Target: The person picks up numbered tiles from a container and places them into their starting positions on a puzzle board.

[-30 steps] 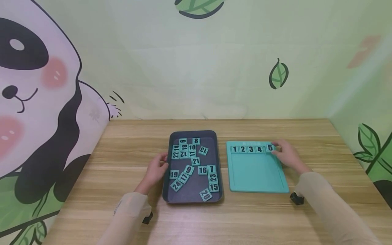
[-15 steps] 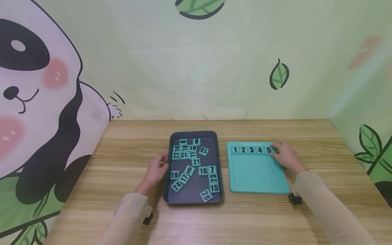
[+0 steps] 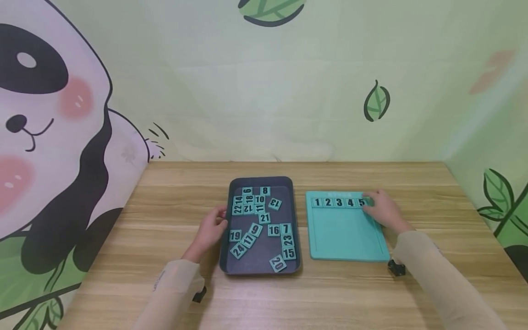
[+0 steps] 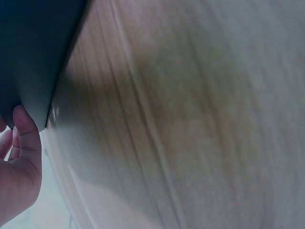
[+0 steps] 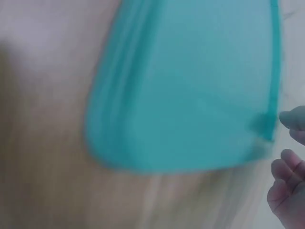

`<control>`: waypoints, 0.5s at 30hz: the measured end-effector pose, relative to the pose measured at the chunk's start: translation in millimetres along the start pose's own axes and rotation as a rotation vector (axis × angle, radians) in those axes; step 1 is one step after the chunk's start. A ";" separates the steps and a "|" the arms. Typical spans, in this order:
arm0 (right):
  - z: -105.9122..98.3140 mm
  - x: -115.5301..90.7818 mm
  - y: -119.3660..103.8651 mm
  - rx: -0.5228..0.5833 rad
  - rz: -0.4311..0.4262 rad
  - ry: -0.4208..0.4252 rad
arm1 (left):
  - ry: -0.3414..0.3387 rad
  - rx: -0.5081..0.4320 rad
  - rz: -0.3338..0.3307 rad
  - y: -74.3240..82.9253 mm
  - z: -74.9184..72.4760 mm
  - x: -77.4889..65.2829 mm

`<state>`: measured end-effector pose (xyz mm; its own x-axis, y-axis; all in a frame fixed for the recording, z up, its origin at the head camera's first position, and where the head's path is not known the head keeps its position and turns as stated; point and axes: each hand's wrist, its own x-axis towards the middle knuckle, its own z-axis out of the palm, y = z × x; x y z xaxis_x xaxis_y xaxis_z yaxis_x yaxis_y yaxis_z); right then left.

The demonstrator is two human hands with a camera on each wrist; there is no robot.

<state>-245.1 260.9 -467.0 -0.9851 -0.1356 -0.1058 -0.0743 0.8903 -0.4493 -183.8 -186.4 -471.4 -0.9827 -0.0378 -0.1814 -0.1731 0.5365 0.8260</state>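
Observation:
On the teal board [image 3: 349, 238], tiles numbered 1 to 4 [image 3: 339, 202] lie in a row along the top. At the row's right end is the number 5 tile [image 3: 361, 202]. My right hand [image 3: 385, 213] has thumb and fingertips at the right side of that tile, one above and one below. In the right wrist view the thumb [image 5: 293, 118] and curled fingers stand apart, beyond the board's edge. My left hand [image 3: 209, 230] grips the left side of the dark tray [image 3: 257, 266]; in the left wrist view the thumb [image 4: 25, 124] lies against the tray's outer wall.
Several loose number tiles lie in the tray, turned various ways, among them the number 20 tile [image 3: 278, 263] and the number 13 tile [image 3: 275, 203]. Tray and board stand side by side on the wooden table [image 3: 264, 302]. A painted wall [image 3: 288, 105] rises behind.
The number 5 tile has moved left and down, against the number 4 tile, and now lies level in the row. My right hand has shifted slightly left with it; my left hand has stayed.

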 end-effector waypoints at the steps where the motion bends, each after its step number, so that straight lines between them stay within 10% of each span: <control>1: -0.9 -0.5 -4.1 0.006 -0.007 0.008 | -0.001 0.000 -0.003 -0.3 0.1 0.1; 15: 15.6 3.7 -76.7 0.020 -0.283 0.087 | 0.016 0.011 0.018 -2.0 0.4 1.5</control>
<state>-240.5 185.3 -446.8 -0.9353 -0.3388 0.1019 -0.3456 0.8136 -0.4675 -184.9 -187.2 -473.5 -0.9865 -0.0413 -0.1582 -0.1549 0.5463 0.8231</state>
